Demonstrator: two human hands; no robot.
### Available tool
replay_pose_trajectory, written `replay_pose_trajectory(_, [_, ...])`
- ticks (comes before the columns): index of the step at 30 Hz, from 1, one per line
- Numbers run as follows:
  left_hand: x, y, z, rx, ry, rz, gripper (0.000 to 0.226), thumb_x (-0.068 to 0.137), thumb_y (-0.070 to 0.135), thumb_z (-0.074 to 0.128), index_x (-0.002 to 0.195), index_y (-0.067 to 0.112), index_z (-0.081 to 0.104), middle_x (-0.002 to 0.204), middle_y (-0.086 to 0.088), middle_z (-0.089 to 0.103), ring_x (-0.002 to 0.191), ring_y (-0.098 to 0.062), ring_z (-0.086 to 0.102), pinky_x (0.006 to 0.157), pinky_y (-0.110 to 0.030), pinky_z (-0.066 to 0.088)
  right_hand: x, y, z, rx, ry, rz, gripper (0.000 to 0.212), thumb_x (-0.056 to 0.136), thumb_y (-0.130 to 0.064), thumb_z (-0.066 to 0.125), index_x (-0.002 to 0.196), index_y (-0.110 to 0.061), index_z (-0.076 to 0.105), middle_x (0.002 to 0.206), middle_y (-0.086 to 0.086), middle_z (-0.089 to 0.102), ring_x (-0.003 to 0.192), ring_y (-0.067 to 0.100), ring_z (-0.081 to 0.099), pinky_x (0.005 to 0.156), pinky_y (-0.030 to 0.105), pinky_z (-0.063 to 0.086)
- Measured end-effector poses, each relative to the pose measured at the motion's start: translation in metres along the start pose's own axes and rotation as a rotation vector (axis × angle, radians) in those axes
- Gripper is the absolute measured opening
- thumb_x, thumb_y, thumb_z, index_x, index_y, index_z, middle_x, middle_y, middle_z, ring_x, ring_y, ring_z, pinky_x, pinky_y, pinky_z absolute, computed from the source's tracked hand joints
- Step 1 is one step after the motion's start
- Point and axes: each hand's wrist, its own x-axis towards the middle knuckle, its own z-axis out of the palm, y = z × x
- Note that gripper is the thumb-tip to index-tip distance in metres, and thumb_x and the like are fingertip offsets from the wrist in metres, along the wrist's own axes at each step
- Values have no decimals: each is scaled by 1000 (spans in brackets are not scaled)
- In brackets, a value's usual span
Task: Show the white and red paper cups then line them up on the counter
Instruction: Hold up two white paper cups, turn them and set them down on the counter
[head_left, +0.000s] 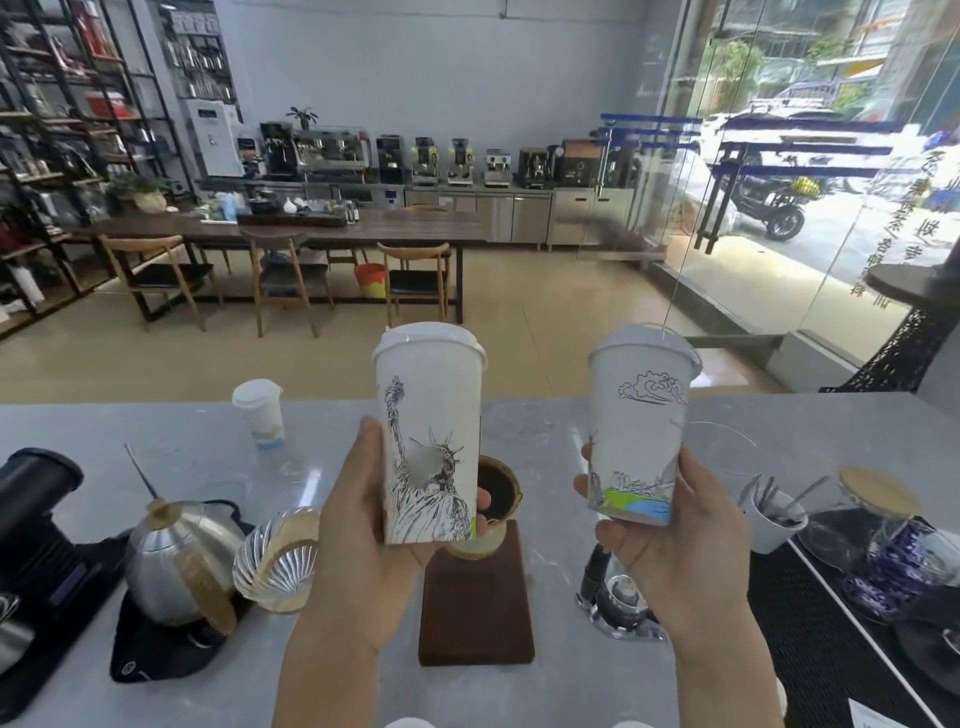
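We hold one white cup (429, 441) upright in our left hand (363, 525) and another lidded cup (638, 426) in our right hand (680, 545), fingers wrapped round each base, both raised above the table (561, 415), which lies directly below for setting down.

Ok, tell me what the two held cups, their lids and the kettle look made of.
Left cup and right cup: apparently matte white paper, with printed line drawings. Their lids: probably plastic, smooth, moulded and faintly glossy. Kettle: brushed metal, likely steel, judging by its soft silvery reflections.
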Motion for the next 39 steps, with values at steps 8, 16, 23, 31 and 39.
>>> replay_pose_trajectory(8, [-5,-1,4,-15,12,56,53,69,43,84,117,21,72,126,-8,69,120,-30,61,91,-50,54,-4,4,-3,-78,39,-15,70,82,-53,56,135,-7,52,101,12,75,89,32,73,54,30,59])
replay_pose_trajectory(16, [-5,-5,7,190,-20,30,79,65,66,76,128,19,62,119,-21,69,89,-37,72,69,-39,60,-9,-1,-2,-54,8,33,59,88,-40,54,137,-7,51,126,25,63,101,48,67,56,33,57])
replay_pose_trajectory(23, [-4,-5,10,35,-64,-103,73,71,69,66,119,14,70,111,-23,71,83,-35,71,67,-43,59,-9,0,-4,-148,14,-10,61,80,-54,61,125,-14,62,109,10,73,92,37,73,48,27,54])
replay_pose_trajectory(31, [-5,-3,6,41,-62,-85,81,65,49,84,131,10,58,119,-23,67,103,-46,66,78,-55,58,-12,-4,-5,-21,-1,40,50,90,-48,50,120,-13,69,110,15,71,89,33,71,47,25,52])
replay_pose_trajectory(39, [-3,-10,7,-32,27,-17,50,88,51,54,120,15,68,110,-19,70,89,-36,70,68,-42,61,-11,1,-9,-56,12,80,74,82,-67,50,134,-14,58,113,18,70,86,29,73,40,20,51])
